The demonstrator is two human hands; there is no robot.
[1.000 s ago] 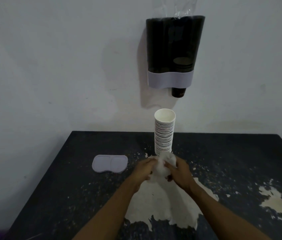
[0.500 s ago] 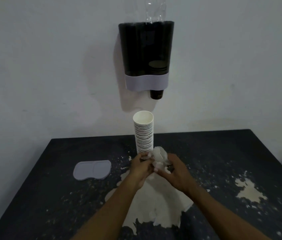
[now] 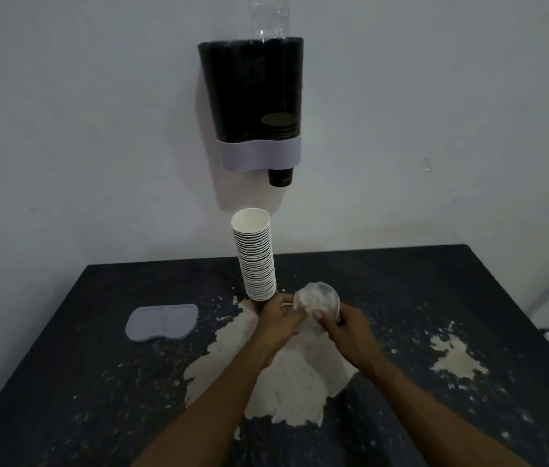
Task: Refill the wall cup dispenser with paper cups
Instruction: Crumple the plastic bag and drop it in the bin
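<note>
Both the left hand point(image 3: 281, 320) and right hand point(image 3: 347, 326) pinch a crumpled clear plastic wrapper point(image 3: 316, 298) at centre frame; the white cup stack point(image 3: 256, 261) stands upright just behind, below the dark dispenser point(image 3: 252, 96)

Tabletop point(image 3: 401, 298): dark, matt coating, rough and flaked off in pale bare patches point(image 3: 286, 375); wall point(image 3: 81, 129): matt painted plaster, faintly uneven. Dispenser point(image 3: 251, 89): dark, smooth, slightly glossy plastic body with a matt light-grey plastic band point(image 3: 259, 156); loose lid point(image 3: 162, 322) on the tabletop in the same matt grey plastic; clear crinkled film point(image 3: 268, 15) above the dispenser. Cup stack point(image 3: 255, 261): white matt paper with rolled rims; bundle point(image 3: 316, 298) in the fingers point(image 3: 315, 315): thin, translucent, crumpled glossy plastic film.
</note>
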